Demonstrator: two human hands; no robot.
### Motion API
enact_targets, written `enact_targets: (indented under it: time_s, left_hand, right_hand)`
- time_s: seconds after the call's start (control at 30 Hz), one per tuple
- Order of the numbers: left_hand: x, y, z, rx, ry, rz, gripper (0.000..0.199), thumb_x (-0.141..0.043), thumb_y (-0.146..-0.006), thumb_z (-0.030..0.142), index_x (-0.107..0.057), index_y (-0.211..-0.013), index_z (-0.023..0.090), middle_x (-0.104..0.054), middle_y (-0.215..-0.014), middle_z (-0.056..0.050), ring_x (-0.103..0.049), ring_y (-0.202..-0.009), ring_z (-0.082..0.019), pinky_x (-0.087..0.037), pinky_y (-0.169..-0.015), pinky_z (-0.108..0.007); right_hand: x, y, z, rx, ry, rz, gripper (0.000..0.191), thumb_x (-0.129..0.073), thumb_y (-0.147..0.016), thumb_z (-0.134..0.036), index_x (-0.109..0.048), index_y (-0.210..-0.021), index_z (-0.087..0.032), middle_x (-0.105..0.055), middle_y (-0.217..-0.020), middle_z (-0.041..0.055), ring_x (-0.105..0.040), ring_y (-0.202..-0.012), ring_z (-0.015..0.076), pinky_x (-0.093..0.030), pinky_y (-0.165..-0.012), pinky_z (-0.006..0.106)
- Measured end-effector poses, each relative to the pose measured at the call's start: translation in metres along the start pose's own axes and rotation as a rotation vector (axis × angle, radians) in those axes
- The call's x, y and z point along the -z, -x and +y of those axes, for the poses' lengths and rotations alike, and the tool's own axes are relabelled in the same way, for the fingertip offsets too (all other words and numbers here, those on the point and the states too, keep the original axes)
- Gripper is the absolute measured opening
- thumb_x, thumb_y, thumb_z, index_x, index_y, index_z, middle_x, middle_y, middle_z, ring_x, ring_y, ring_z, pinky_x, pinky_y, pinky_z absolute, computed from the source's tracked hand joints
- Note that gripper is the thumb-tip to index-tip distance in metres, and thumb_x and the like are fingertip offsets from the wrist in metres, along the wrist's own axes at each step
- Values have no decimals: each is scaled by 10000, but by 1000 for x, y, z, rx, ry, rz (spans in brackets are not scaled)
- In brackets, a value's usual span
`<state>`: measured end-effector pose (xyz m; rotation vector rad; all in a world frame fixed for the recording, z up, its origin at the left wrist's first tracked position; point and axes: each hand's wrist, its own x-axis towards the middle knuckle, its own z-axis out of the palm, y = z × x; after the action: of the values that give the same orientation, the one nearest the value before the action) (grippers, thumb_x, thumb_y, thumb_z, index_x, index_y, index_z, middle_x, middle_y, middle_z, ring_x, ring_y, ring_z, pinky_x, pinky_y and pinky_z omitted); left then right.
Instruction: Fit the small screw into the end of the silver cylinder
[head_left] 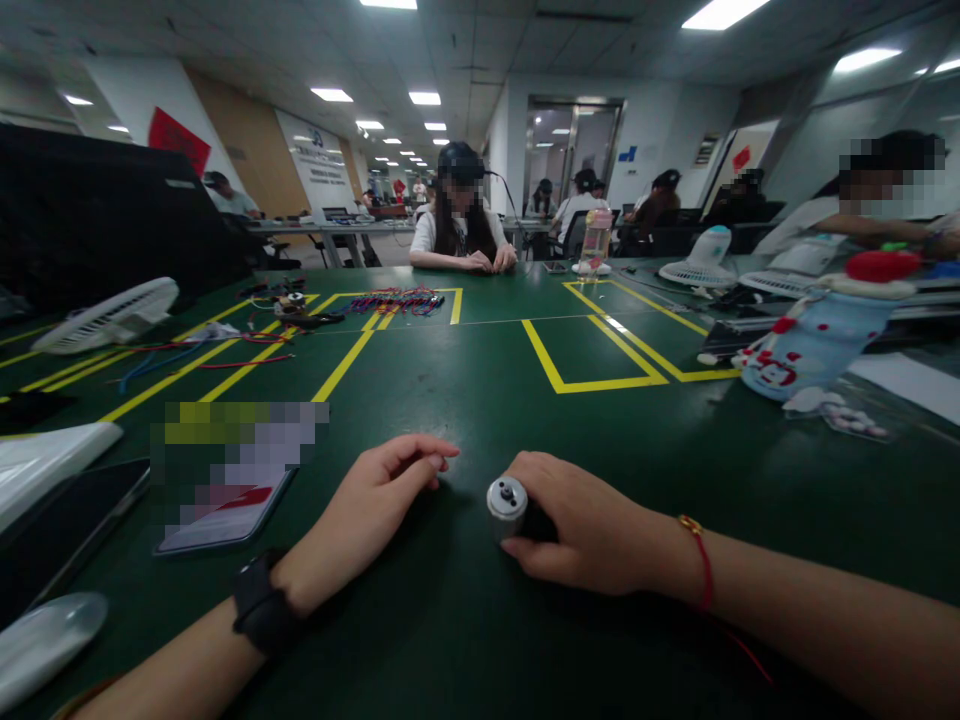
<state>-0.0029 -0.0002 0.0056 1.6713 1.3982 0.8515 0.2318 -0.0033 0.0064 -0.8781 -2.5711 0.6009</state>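
Observation:
A metal cylinder point(506, 500) with a small shaft and holes on its round end is held in my right hand point(577, 520), fingers and thumb wrapped around its side just above the green table. To the left of it, my left hand point(382, 495) rests over the table, its fingers bent and thumb close to the fingertips. Nothing shows in the left hand, and it does not touch the cylinder. A phone point(232, 500) lies to the left of that hand.
Yellow tape point(611, 385) marks the green table point(450, 640). A blue bottle point(817, 340) stands at right, a white fan point(112, 315) and cables point(397, 302) lie at left. A white mouse point(49, 645) sits front left. A person point(461, 225) sits opposite.

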Motion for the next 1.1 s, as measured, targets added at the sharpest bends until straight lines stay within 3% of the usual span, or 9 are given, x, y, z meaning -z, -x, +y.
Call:
enact_targets:
  time_s: [0.73,0.93,1.1]
  left_hand:
    - [0,3,0,-65,-101,-92,195,-485,-913,256,-656,-1005,232,-650,-880,2,-610,-847,-189,-442,-768,-315]
    - [-4,5,4,-150,-166,-105,197,-478,-937,258,-652,-1028,238,-659,-973,-13,-614,-907,-195,-461,-816,-337]
    - [-7,10,15,-357,-180,-155,193,-504,-942,219,-657,-1049,268,-635,-1019,-2,-592,-958,-172,-458,-861,-314]
  right_hand:
    - [-1,0,2,-7,-3,-5,256,-649,-777,-248,-532,-992,-170,-564,-931,47,-476,-788,175,-401,-712,309]
    - [-2,1,2,0,-5,1,249,-645,-777,-241,-528,-985,-170,-564,-923,51,-473,-787,178,-400,-715,314]
    - [-3,0,1,0,8,11,240,-643,-782,-243,-527,-975,-161,-558,-917,56,-469,-782,178,-394,-704,314]
